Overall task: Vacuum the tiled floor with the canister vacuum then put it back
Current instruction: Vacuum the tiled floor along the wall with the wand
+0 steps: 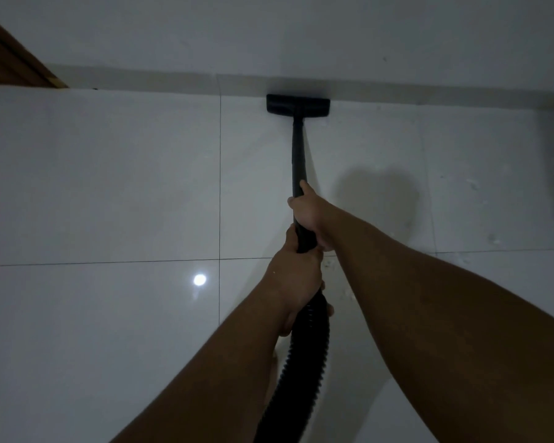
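Both hands grip the black wand (pixel 299 155): right hand (pixel 307 212) higher, left hand (pixel 296 276) at the hose (pixel 304 353) end. Floor head (pixel 298 103) touches the baseboard (pixel 173 81).

place: home interior, dim room | evidence: glossy pale floor tiles (pixel 109 187); plain white wall (pixel 301 33); wooden door frame (pixel 10 59)

No legible text or labels anywhere.

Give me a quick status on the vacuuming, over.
Both hands grip black wand: right hand ahead, left hand behind, by ribbed hose. Black floor head against skirting. Nothing in the way.
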